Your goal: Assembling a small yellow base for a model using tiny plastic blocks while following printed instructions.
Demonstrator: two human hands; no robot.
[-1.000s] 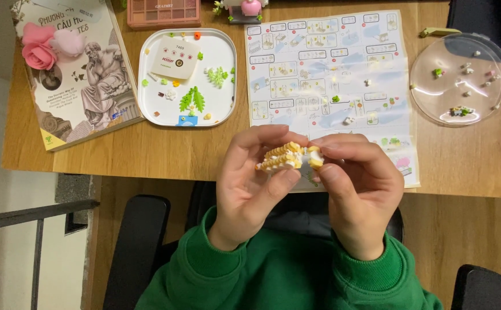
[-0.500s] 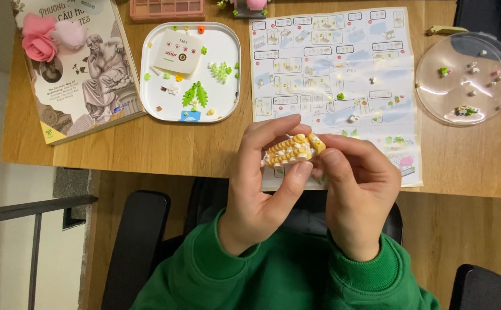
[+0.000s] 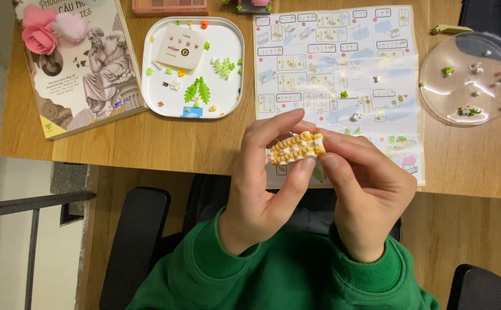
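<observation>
A small yellow, orange and white block model (image 3: 297,148) is pinched between both hands above the table's near edge. My left hand (image 3: 264,183) grips it from the left with thumb below and fingers over the top. My right hand (image 3: 368,192) holds its right end with thumb and fingertips. Both wrists wear green sleeves. Under the hands lies a printed instruction sheet (image 3: 342,69) with several loose small pieces on it.
A white square tray (image 3: 227,103) with green leaf pieces and a small card sits at the back left. A book (image 3: 84,69) with pink flowers lies far left. A clear round dish (image 3: 468,80) with tiny pieces is at right. A wooden table (image 3: 164,143) and black chair arms are below.
Both hands with the block model have shifted slightly up and left over the sheet's lower edge. The model has turned a little in the fingers.
</observation>
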